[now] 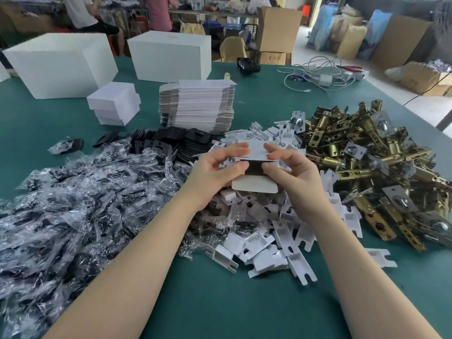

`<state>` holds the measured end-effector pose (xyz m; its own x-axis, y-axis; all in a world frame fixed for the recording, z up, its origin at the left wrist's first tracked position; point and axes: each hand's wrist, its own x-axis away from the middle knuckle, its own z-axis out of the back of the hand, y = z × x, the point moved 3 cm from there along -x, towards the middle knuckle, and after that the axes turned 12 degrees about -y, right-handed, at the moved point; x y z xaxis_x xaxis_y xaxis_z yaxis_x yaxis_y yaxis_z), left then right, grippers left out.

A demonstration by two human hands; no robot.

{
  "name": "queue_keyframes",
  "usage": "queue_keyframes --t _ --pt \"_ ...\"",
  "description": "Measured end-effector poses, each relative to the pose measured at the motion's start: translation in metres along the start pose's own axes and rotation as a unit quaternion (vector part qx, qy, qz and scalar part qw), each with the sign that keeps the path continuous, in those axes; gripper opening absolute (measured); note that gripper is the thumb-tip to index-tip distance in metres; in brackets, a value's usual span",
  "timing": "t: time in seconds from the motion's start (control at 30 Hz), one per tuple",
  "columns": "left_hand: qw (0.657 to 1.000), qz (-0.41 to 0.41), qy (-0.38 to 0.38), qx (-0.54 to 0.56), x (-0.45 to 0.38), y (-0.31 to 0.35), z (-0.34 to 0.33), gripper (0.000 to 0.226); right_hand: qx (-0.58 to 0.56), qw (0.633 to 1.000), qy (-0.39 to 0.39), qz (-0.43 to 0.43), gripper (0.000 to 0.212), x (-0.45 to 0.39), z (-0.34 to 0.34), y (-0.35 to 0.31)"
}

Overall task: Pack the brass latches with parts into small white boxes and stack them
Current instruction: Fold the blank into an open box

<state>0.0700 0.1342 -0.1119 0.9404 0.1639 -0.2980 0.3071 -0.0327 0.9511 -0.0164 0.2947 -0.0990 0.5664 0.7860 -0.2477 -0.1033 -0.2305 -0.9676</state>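
Note:
I hold a small white box (254, 183) above the middle of the green table (220, 302), its open end toward me and its inside dark. My left hand (215, 172) grips the box's left side, and my right hand (288, 172) pinches its right side and top flap. A heap of brass latches (371, 152) lies to the right. White folded card inserts (271, 245) are piled beneath my hands. Clear bags of dark parts (80, 199) spread over the left. Black plates (171, 140) lie behind them.
A stack of flat box blanks (198, 106) stands behind the piles, with three packed small white boxes (113, 104) stacked to its left. Two large white cartons (61, 62) sit at the back. Cables (318, 74) lie at the far right. People stand beyond the table.

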Motion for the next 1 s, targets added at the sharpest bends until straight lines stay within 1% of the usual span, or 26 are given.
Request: queue_keyframes --t 0.17,0.27,0.37,0.43,0.47,0.53,0.6,0.67,0.77,0.87,1.0 --pt "0.998 0.0 0.016 0.054 0.0 -0.001 0.0 0.023 -0.023 1.0 -0.006 -0.01 0.015 -0.001 -0.003 0.0" --pt "0.998 0.0 0.024 0.065 0.0 0.002 -0.001 0.023 -0.026 0.999 -0.013 -0.016 0.036 -0.002 -0.001 -0.002" --pt "0.996 0.012 0.018 0.084 0.001 0.004 -0.002 0.023 0.047 0.997 -0.057 -0.002 0.069 0.001 0.002 -0.003" --pt "0.995 0.029 0.001 0.098 0.001 0.005 -0.004 0.024 0.082 0.993 -0.088 -0.01 0.078 0.002 0.001 -0.003" --pt "0.994 0.035 -0.002 0.105 0.001 0.005 -0.005 0.023 0.087 0.992 -0.092 -0.008 0.078 0.002 0.0 -0.004" --pt "0.993 0.04 0.008 0.113 0.001 0.005 -0.006 0.02 0.097 0.993 -0.069 0.01 0.074 0.002 -0.002 -0.008" --pt "0.994 0.045 0.016 0.1 0.001 0.004 -0.006 0.019 0.141 0.989 -0.037 0.038 0.072 0.002 -0.004 -0.012" --pt "0.995 0.048 0.013 0.09 0.001 0.004 -0.006 0.019 0.175 0.983 -0.026 0.051 0.066 0.003 -0.002 -0.014" --pt "0.994 0.053 0.014 0.092 0.001 0.002 -0.006 0.019 0.16 0.986 -0.034 0.043 0.061 0.004 0.001 -0.012" --pt "0.994 0.053 0.005 0.096 0.0 0.002 -0.005 0.013 0.172 0.984 -0.029 0.046 0.056 0.004 0.002 -0.012" --pt "0.995 0.042 -0.016 0.089 -0.001 -0.002 -0.003 0.025 0.149 0.988 -0.016 0.046 0.059 0.005 -0.001 -0.013"
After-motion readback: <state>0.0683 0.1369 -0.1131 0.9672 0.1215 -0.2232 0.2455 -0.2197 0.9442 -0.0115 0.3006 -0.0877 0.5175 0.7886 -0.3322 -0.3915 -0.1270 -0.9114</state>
